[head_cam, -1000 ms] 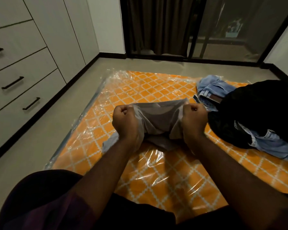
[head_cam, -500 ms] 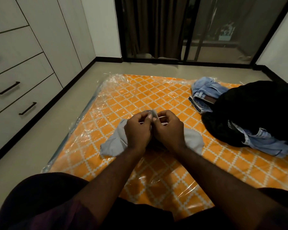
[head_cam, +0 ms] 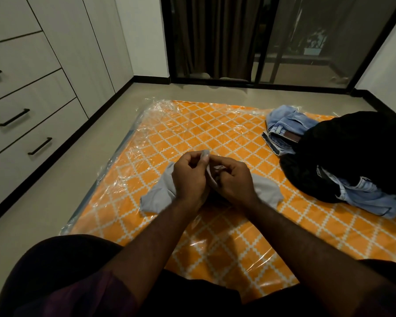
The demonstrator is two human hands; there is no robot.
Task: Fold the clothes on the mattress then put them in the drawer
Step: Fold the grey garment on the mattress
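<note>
The left hand [head_cam: 189, 177] and right hand [head_cam: 234, 179] pinch the grey cloth garment [head_cam: 156, 195] — the slick plastic-wrapped orange mattress [head_cam: 215, 133] could let folds slide.

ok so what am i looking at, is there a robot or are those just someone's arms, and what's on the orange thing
No robot here: those are a person's bare arms. The picture comes from one wide-angle camera worn on their head, looking forward and down. The orange thing is an orange lattice-patterned mattress wrapped in clear plastic, on the floor. On it lies a crumpled grey cloth garment; the left hand and the right hand meet above it, each with a pinching grip on its bunched edge. Further right is a heap: a black garment over light-blue denim jeans. At the left stand white drawers with black bar handles, all shut.
</note>
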